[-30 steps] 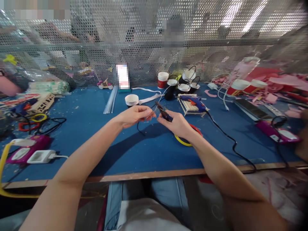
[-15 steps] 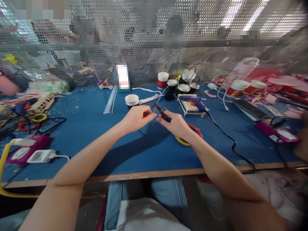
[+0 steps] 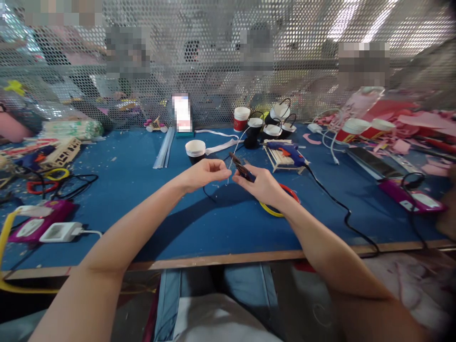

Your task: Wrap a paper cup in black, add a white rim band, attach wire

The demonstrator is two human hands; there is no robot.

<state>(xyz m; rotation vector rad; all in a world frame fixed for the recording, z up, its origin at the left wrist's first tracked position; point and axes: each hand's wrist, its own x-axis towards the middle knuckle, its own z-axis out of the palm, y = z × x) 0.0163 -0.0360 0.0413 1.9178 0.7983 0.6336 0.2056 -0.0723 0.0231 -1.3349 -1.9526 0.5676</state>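
Over the middle of the blue table [image 3: 142, 213], my left hand [image 3: 203, 175] pinches a thin dark wire [image 3: 208, 194] that curls down from its fingers. My right hand [image 3: 261, 184] is closed round a small dark plier-like tool [image 3: 239, 166], whose tip points up and left toward a thin white wire [image 3: 237, 147] between the hands. The fingertips of both hands nearly touch. Under my right wrist lie red and yellow rings [image 3: 281, 202].
A blue glue gun [image 3: 287, 151] rests on a stick rack behind my right hand, its black cord [image 3: 342, 213] trailing to the front edge. Cups [image 3: 195, 148] stand at the back by a mesh screen [image 3: 228, 61]. Power strips [image 3: 42, 228] lie at left, pink scraps [image 3: 409, 123] at right.
My left hand dipped toward the right hand and came back up slightly, still pinching the wire. The right hand and tool stayed nearly in place.
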